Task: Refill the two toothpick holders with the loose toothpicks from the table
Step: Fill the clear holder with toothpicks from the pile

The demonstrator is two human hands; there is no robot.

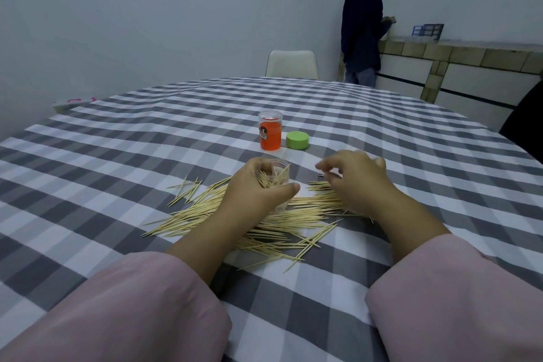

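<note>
At the centre of the frame, the left hand (252,185) grips a clear toothpick holder (274,176), fingers and thumb curled round its wall; the holder stands on the checked tablecloth (117,156) and already has a bunch of toothpicks leaning inside it. Just right of it, the right hand (357,178) hovers low over the pile with its fingers curled downward; whether the fingertips pinch any toothpicks cannot be told from this angle. The loose toothpicks (264,223) lie scattered across the cloth beneath and between both hands, spreading toward the lower centre and out to the left. Above the hands, toward the middle of the frame, an orange toothpick holder (270,134) stands upright with its clear cap on, and a green lid (297,140) rests on the cloth just beside it to the right. Pink sleeves (132,308) fill the lower corners. At the far edge of the table is a white chair (292,63), and in the upper right a person in dark clothing (363,26) stands at a counter (470,53).
</note>
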